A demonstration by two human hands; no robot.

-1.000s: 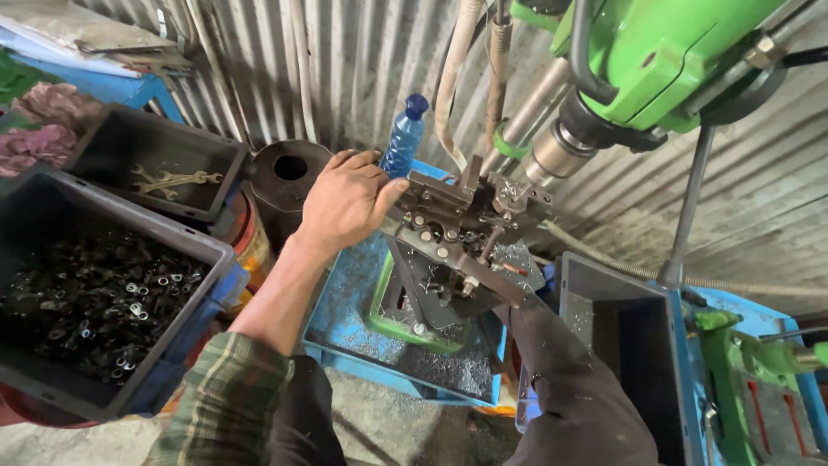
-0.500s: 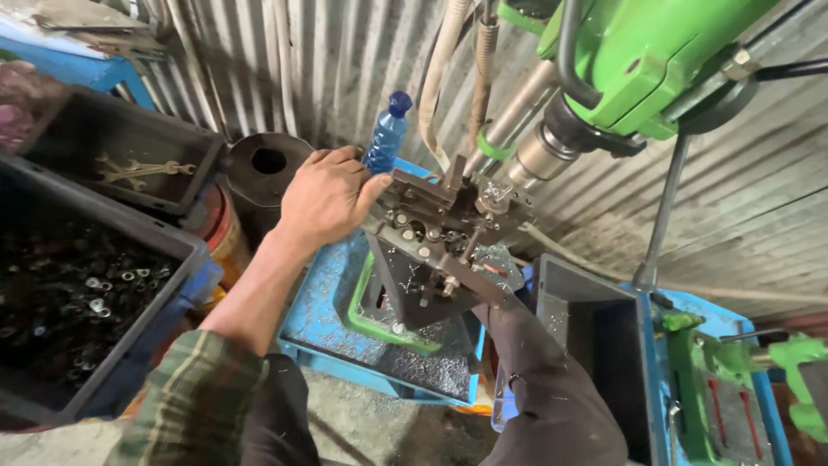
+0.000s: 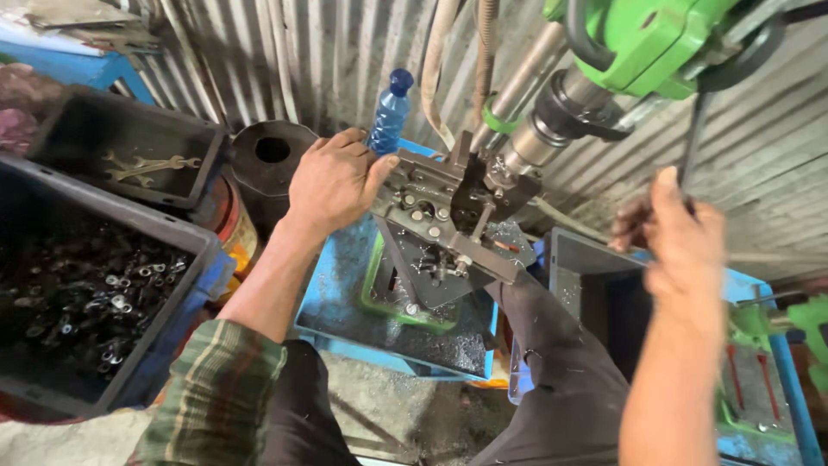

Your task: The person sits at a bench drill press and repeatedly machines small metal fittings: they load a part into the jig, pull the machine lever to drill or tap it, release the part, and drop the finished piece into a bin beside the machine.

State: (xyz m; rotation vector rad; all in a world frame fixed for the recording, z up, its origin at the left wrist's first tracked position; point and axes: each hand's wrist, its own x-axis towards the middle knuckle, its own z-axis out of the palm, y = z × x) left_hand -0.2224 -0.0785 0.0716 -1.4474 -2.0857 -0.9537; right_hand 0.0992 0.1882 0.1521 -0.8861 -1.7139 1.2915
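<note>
My left hand [image 3: 335,179] rests on the left end of a grey metal clamping jig [image 3: 440,216] that sits under the spindle [image 3: 552,129] of a green drill press [image 3: 664,39]. Its fingers wrap the jig's edge. My right hand [image 3: 673,229] is raised at the right, blurred, with its fingers closed around the thin dark feed lever [image 3: 690,142] of the drill press. The jig stands on a green base inside a blue tray [image 3: 345,302] strewn with metal chips.
A dark crate of small metal rings [image 3: 82,293] stands at the left, with a second crate holding spanners [image 3: 129,164] behind it. A blue plastic bottle [image 3: 390,112] and a black cylinder [image 3: 272,160] stand by the corrugated wall. A grey bin [image 3: 595,276] sits at the right.
My right hand has come into view at the right and taken hold of the feed lever. The left hand stays on the jig. The camera has shifted a little.
</note>
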